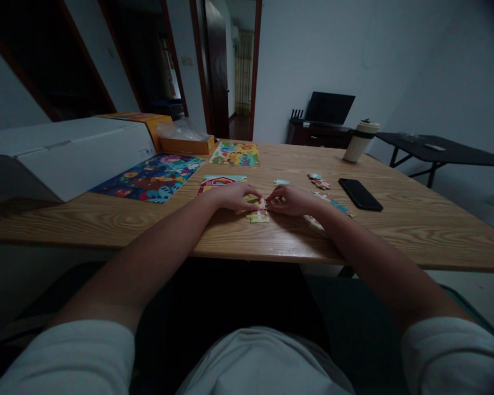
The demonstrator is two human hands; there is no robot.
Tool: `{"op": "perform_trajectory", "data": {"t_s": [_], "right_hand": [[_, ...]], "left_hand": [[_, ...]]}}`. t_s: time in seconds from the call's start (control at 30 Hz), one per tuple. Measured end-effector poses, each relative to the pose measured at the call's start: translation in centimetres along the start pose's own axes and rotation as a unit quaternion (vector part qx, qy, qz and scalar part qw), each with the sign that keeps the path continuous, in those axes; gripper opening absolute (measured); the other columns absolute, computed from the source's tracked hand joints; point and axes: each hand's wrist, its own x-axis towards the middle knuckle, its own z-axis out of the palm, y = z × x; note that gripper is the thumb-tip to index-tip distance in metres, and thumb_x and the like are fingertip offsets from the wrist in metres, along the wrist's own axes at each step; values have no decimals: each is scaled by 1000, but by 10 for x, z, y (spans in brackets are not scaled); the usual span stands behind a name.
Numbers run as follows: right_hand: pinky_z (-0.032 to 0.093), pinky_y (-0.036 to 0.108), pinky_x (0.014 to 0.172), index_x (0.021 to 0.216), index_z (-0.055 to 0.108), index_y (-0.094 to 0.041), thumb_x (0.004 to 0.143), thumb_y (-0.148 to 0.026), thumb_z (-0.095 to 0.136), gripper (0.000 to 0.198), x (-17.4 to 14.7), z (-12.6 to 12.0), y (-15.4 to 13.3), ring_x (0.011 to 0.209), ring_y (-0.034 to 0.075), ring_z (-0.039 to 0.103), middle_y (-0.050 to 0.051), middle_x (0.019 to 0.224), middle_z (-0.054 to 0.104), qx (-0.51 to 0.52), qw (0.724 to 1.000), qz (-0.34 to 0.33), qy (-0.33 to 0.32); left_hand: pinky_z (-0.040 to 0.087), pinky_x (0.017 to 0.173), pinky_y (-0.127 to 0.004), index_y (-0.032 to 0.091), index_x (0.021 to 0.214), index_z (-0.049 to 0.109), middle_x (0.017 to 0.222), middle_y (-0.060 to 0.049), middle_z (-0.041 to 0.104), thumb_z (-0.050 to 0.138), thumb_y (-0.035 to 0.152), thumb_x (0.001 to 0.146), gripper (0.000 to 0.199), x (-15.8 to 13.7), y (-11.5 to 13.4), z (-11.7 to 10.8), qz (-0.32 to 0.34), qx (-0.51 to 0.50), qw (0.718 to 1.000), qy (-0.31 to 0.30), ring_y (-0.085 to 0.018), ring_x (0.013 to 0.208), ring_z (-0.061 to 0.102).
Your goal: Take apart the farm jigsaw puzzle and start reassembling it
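Close together over the wooden table, my left hand (235,196) and my right hand (291,199) meet at a small group of jigsaw puzzle pieces (258,217), pale with yellow-green parts. The fingers of my left hand close on a piece at the group's upper left. My right hand pinches at the right side of the same group; its fingertips partly cover the piece there. Just behind my left hand lies a puzzle section with a red barn (222,180), partly hidden by that hand. More loose pieces (321,184) lie beyond my right hand, some partly behind my right forearm.
A black phone (360,194) and a cream tumbler (359,144) stand to the right on the table (420,230). On the left are a large white box (82,153), a dark blue picture puzzle (156,176), a yellow picture puzzle (235,153) and an orange box tray (189,145) holding clear plastic.
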Motion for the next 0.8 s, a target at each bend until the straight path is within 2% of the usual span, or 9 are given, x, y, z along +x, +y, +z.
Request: {"op": "perform_trajectory", "data": {"t_s": [0.1,0.23,0.37,0.47,0.53,0.63,0.67,0.73,0.8], "right_hand": [[48,32,81,108,73,-19,89,-41,59,33,-3,-14,8,92,20,64,12,108,70,46,996,22,80],[50,33,73,105,71,-17,88,-39,58,31,-10,-33,28,84,19,63,11,105,71,124,961,87,230],[48,32,68,101,71,-16,85,-41,61,31,-16,-48,37,79,18,61,10,97,71,140,947,92,274],[48,30,63,105,70,-14,85,-43,61,36,-31,-66,12,77,18,61,9,93,70,167,942,91,277],[49,30,66,109,69,-15,86,-45,60,39,-49,-76,-25,79,18,62,9,93,69,189,948,60,248],[51,32,77,112,70,-23,88,-46,59,35,-82,-63,-96,92,20,64,9,103,70,219,970,-21,105],[50,31,82,113,71,-26,89,-46,58,34,-90,-45,-117,96,20,64,7,107,70,233,970,-59,25],[49,30,88,121,68,-29,91,-49,54,39,-100,10,-144,103,20,64,5,116,70,249,947,-129,-155],[51,32,86,124,67,-23,92,-52,49,47,-99,85,-148,104,24,66,9,118,69,223,936,-102,-251]], "left_hand": [[33,105,-34,25,136,57,141,-9,54,53,65,85,65,-2,8,-2,15,-3,1000,5,-26,126,50],[29,110,-37,26,136,58,152,-10,42,57,67,83,67,-1,17,0,37,-8,999,-1,-28,133,44],[31,108,-33,27,133,60,151,-7,45,59,60,84,58,2,16,2,71,-43,996,-35,-24,132,46],[32,107,-33,28,133,60,151,-5,44,60,58,84,58,2,14,0,55,-52,995,-57,-25,131,47],[32,107,-34,28,133,60,152,-5,43,61,57,84,58,1,16,-1,51,-55,995,-65,-25,131,47],[32,108,-34,28,132,60,151,-6,44,62,55,83,56,-1,19,-3,65,-58,994,-62,-25,131,47],[32,108,-34,28,132,61,151,-6,44,62,55,84,56,-1,20,-3,65,-55,995,-57,-25,131,47],[31,108,-34,26,134,59,149,-8,46,59,56,85,58,-3,18,-5,45,-42,997,-36,-25,132,46],[32,108,-34,25,137,56,147,-8,49,55,56,87,59,-4,11,-7,6,-28,1000,2,-24,131,46]]}}
